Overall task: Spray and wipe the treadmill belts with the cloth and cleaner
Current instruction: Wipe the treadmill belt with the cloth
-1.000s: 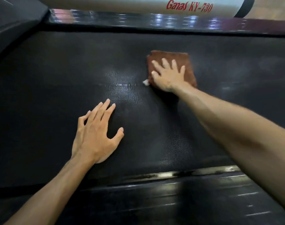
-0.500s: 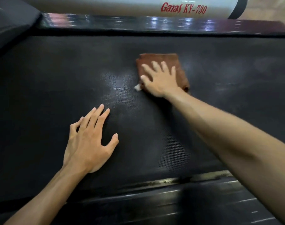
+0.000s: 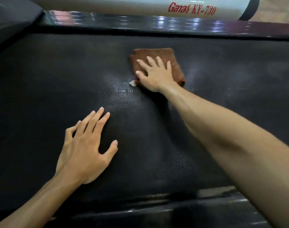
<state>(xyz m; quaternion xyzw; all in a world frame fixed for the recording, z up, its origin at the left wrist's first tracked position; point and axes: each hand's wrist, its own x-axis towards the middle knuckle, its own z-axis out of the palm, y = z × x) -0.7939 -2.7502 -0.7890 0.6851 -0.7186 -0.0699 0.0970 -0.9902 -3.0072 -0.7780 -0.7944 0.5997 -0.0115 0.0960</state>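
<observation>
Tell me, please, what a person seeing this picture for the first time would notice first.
The eye goes first to the folded brown cloth lying on the black textured treadmill belt, upper centre, with the right hand pressed flat on it, fingers spread. Nearer and to the left, the left hand rests open on the bare belt. At the top right, red lettering "Ganas KY-730" stands out on a white rounded frame part.

Cloth (image 3: 158, 54) on belt (image 3: 41, 96), under right hand (image 3: 155, 76); left hand (image 3: 84, 152) nearer.
</observation>
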